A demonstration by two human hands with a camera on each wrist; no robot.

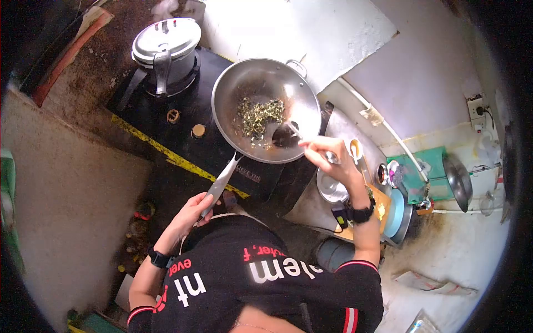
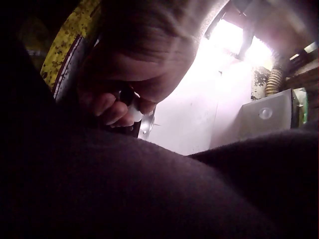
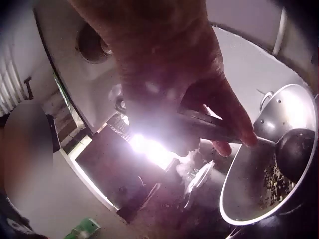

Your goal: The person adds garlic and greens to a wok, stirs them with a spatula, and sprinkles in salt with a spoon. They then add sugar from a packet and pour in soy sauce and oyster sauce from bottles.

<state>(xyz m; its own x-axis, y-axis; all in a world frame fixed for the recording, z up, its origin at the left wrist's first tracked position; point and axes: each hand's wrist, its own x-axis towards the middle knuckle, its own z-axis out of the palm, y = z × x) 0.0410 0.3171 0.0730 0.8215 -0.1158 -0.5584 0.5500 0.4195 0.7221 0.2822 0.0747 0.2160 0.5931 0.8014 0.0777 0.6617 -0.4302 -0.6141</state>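
Head view: your wok sits ahead of you on the black hob, with the chopped greens spread over the middle of its floor.
Ladle to greens: the dark bowl of your ladle is inside the wok, just to the right of the greens and a little on your side; whether it touches the metal, you cannot tell from here.
Ladle axis: its shaft slants from the bowl over the wok's near right side, back and rightward to you.
Right hand: your right hand has its fingers curled round the ladle's shaft, held over the right rim; it is the nearer of your hands to the greens.
Wok handle: the wok handle runs from the near rim back towards your body, angled left.
Left hand: your left hand is wrapped round that handle's near end, well apart from the greens.
Key relation: the judgement is that bowl against greens matters most, with the pile lying leftward of the ladle.
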